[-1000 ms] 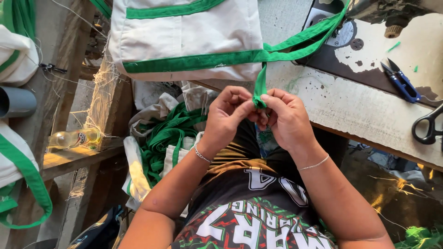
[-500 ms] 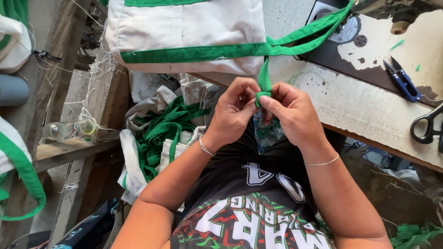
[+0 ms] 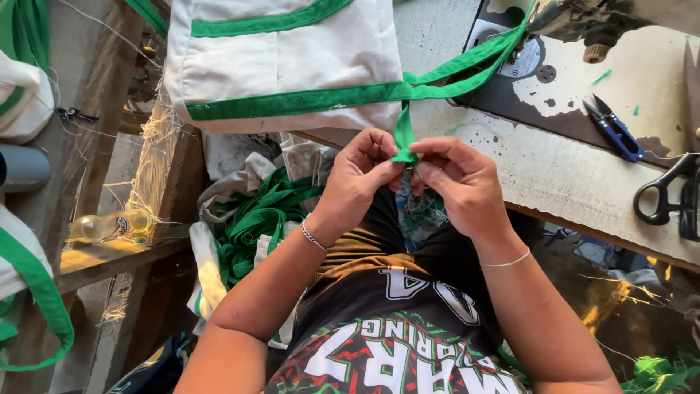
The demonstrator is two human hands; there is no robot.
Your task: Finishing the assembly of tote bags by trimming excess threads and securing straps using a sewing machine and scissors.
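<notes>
Green strap (image 3: 403,138), a flat woven ribbon, hangs from the trimmed edge of a cream cloth bag (image 3: 292,66) at twelve o'clock on the worn sewing table (image 3: 576,182). Left hand (image 3: 357,179) and right hand (image 3: 463,179) both pinch its folded end. Trim appears sewn; the strap end looks unfinished. Blue snips (image 3: 614,130) lie at two o'clock.

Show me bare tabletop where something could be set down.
Free: the worn table strip between the white bag and the blue snips. Crowded: black scissors at right; both hands pinch the green strap at the edge.
</notes>
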